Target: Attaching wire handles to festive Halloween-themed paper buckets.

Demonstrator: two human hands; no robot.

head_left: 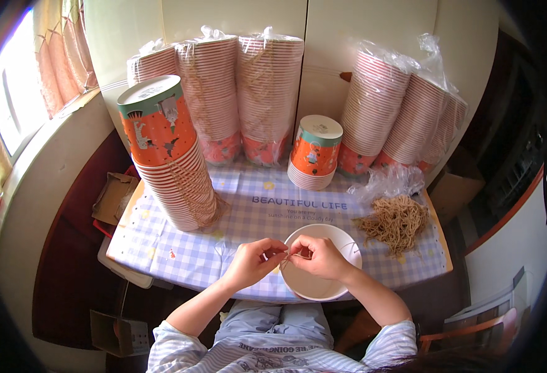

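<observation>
A white paper bucket [314, 286] stands mouth up at the table's front edge, close to my body. My left hand [251, 262] is at its left rim, with thumb and fingertips pinched together on a thin tan string [283, 262]. Over the bucket's mouth, my right hand [320, 257] pinches the same string, its fingertips meeting those of the left. Another bit of string shows at the bucket's right rim. My fingers hide how the string runs between them. To the right lies a tangled pile of tan strings [396, 222].
A tall stack of orange-and-green paper buckets [171, 171] leans at the left, strings draped over it. A shorter upside-down stack [315, 152] stands mid-table. Plastic-wrapped stacks [210, 93] line the back. Crumpled clear plastic [392, 181] lies behind the string pile on the checked tablecloth [248, 227].
</observation>
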